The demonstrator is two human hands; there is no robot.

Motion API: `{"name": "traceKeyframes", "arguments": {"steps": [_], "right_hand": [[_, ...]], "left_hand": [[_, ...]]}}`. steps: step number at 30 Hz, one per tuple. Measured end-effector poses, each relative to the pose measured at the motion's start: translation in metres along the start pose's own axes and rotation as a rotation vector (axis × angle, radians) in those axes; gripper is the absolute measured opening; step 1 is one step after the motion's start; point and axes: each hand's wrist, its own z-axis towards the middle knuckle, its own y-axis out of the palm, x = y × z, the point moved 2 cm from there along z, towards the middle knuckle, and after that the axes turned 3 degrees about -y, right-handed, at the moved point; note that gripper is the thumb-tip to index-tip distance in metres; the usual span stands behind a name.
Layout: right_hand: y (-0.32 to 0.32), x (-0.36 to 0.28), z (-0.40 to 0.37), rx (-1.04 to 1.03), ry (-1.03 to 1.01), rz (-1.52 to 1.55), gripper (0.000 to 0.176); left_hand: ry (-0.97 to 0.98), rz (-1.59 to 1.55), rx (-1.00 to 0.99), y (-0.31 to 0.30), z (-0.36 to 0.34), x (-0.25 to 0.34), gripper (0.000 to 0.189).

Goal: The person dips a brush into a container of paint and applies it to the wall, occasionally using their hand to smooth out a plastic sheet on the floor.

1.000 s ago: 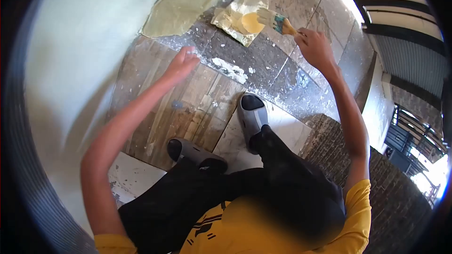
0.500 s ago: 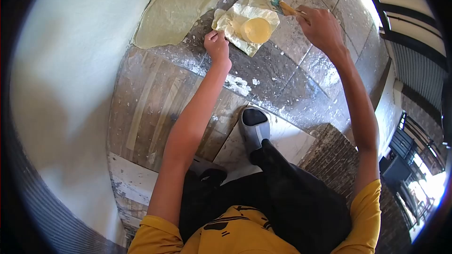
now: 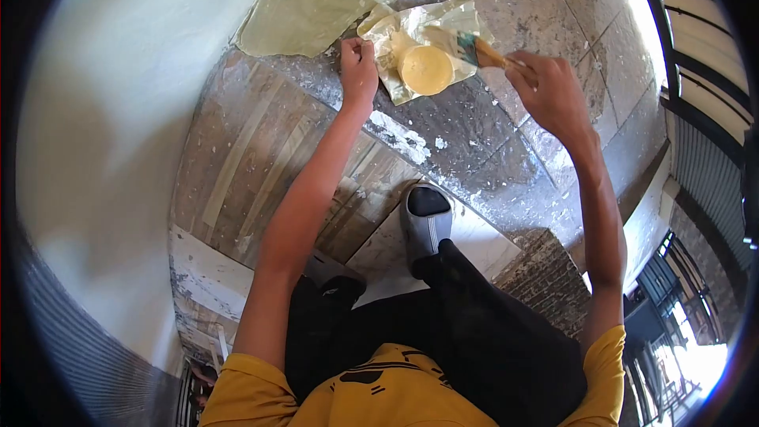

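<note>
My right hand (image 3: 547,93) is wrapped round the wooden handle of a paintbrush (image 3: 500,55). The brush's pale bristles lie low over a crumpled yellowish sheet (image 3: 399,91), just beyond a round tub of pale yellow contents (image 3: 428,69). The tub appears to stand on that sheet. At the sheet's left edge, my left hand (image 3: 359,77) is closed, thumb against curled fingers, seemingly pinching the edge; the exact contact is partly hidden.
A larger yellowish sheet (image 3: 316,12) spreads along the white wall (image 3: 111,111). White flakes (image 3: 403,138) dot the worn floor tiles. My grey slipper (image 3: 427,225) rests on a pale tile near a rough step (image 3: 545,269). Dark railings (image 3: 696,63) run along the right.
The brush has swung left and down, so its bristles are now nearer the tub. My left hand stays closed at the sheet's edge. The view has shifted slightly.
</note>
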Motion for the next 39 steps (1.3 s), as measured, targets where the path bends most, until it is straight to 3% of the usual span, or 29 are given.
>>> {"name": "traceKeyframes", "arguments": {"steps": [4, 7, 14, 15, 19, 23, 28, 31, 34, 39], "right_hand": [[0.003, -0.016, 0.035, -0.043, -0.128, -0.057, 0.026], [0.009, -0.022, 0.052, -0.119, -0.075, -0.165, 0.027], [0.028, -0.011, 0.078, -0.056, -0.237, -0.123, 0.022], [0.028, -0.009, 0.084, -0.133, -0.194, -0.086, 0.024], [0.035, -0.012, 0.092, -0.277, -0.099, 0.042, 0.036], [0.046, -0.004, 0.091, -0.257, -0.088, 0.052, 0.036], [0.052, 0.020, 0.077, -0.319, 0.117, 0.449, 0.032], [0.039, 0.025, 0.061, -0.305, 0.231, 0.531, 0.032], [0.014, 0.037, 0.038, -0.269, 0.201, 0.575, 0.033], [-0.028, 0.017, -0.015, -0.165, 0.116, 0.237, 0.035]], "left_hand": [[-0.061, -0.034, -0.013, 0.009, 0.000, 0.001, 0.025], [-0.175, -0.117, 0.027, 0.014, -0.005, 0.013, 0.025], [-0.279, -0.318, 0.008, 0.016, -0.008, 0.017, 0.032], [-0.291, -0.387, 0.048, 0.022, -0.013, 0.021, 0.019], [-0.255, -0.399, 0.025, 0.027, -0.012, 0.023, 0.018], [-0.280, -0.328, -0.027, 0.021, -0.011, 0.023, 0.020], [-0.275, -0.372, -0.056, 0.014, -0.010, 0.023, 0.023], [-0.278, -0.302, -0.066, 0.008, -0.014, 0.026, 0.032], [-0.222, -0.208, -0.149, -0.001, -0.026, 0.028, 0.038], [-0.290, 0.019, -0.190, -0.021, -0.056, 0.016, 0.051]]}}
